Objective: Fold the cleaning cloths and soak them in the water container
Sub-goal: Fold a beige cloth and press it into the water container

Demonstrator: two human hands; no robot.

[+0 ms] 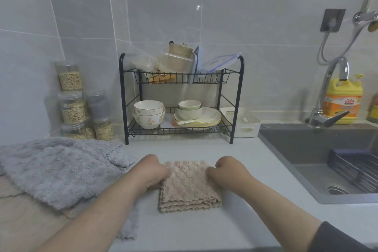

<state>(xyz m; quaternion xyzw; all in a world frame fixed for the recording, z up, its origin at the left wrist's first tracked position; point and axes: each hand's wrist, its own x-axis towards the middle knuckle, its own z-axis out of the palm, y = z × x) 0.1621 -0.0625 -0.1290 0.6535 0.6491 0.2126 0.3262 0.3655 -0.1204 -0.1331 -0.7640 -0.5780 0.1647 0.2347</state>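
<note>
A folded beige cloth [189,186], nubbly with scalloped edges, lies mid-surface [255,180] near the front edge. Left hand [152,172] and right hand [227,172] clench their fingers on its two sides. A fluffy grey cloth [59,168] sprawls left; bare room lies toward the sink [306,149] on the right.

Two cloths [189,185], five jars [70,75], two hands [152,172].

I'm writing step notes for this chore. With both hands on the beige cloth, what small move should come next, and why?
Probably lift the folded beige cloth and carry it right toward the sink. It already lies in stacked layers, with the left hand and right hand gripping its side edges. The grey cloth still lies unfolded for later. No water container is clearly visible.
</note>
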